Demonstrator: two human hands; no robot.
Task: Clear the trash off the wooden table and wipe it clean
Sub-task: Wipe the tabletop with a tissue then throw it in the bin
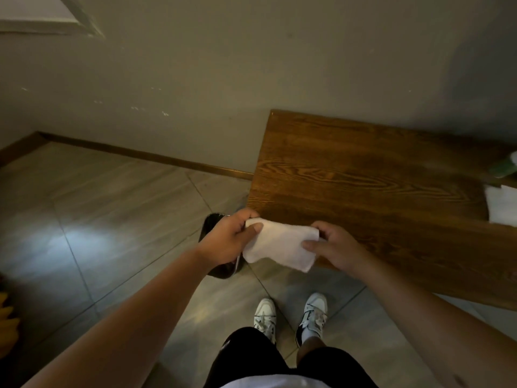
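Grey tiled floor (106,219) with diagonal grout lines and a pale glare patch at left. Dark wooden baseboard (145,156) runs along the foot of a plain grey-beige wall (223,65), which has a few small light scuff marks. Pale frame corner (84,21) at top left, unclear what it belongs to. Yellow-orange object (7,317) cut off at the left edge, blurred, can't identify. Two white sneakers with dark accents: left sneaker (265,315), right sneaker (313,315), both flat on the tiles, apart. Black shorts (251,357) and white shirt hem (268,382) at the bottom edge.
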